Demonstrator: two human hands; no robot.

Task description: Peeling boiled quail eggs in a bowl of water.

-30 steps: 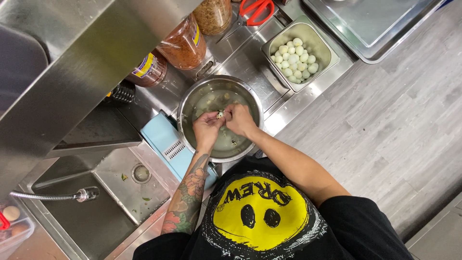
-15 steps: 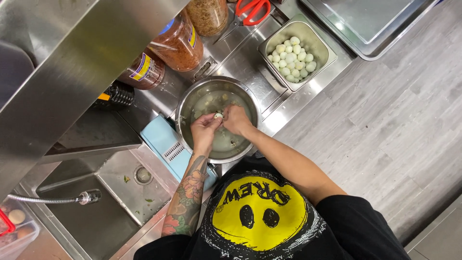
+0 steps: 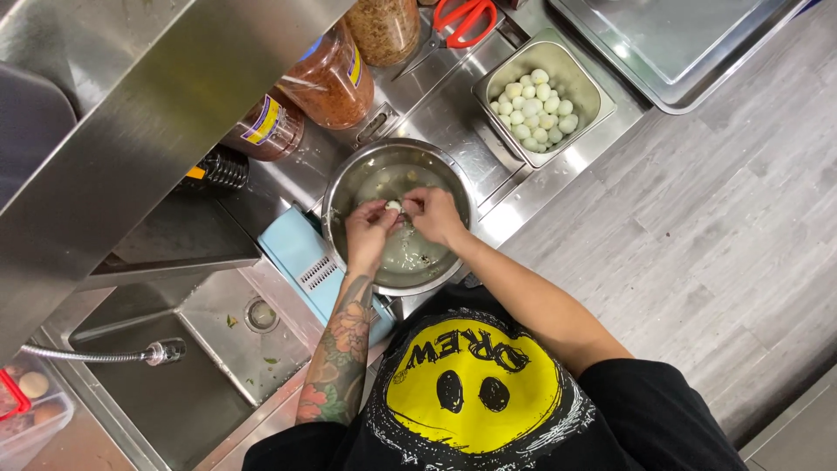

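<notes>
Both my hands meet over a round steel bowl (image 3: 349,179) that holds water and a few small eggs. My left hand (image 3: 368,234) and my right hand (image 3: 433,215) pinch one small pale egg (image 3: 394,206) between their fingertips, just above the water. To the upper right stands a rectangular steel pan (image 3: 595,85) filled with several peeled white eggs (image 3: 534,106).
A light blue scale (image 3: 301,257) lies left of the bowl. Beyond it is a steel sink (image 3: 174,384) with a hose tap (image 3: 161,352). Jars of spice (image 3: 331,78) stand under a steel shelf (image 3: 131,122). Red scissors (image 3: 462,17) and a steel tray (image 3: 689,44) lie at the top. Grey plank floor (image 3: 697,235) runs at right.
My hands stay over the bowl with the egg between them; only the fingers shift slightly. The view has drifted a little.
</notes>
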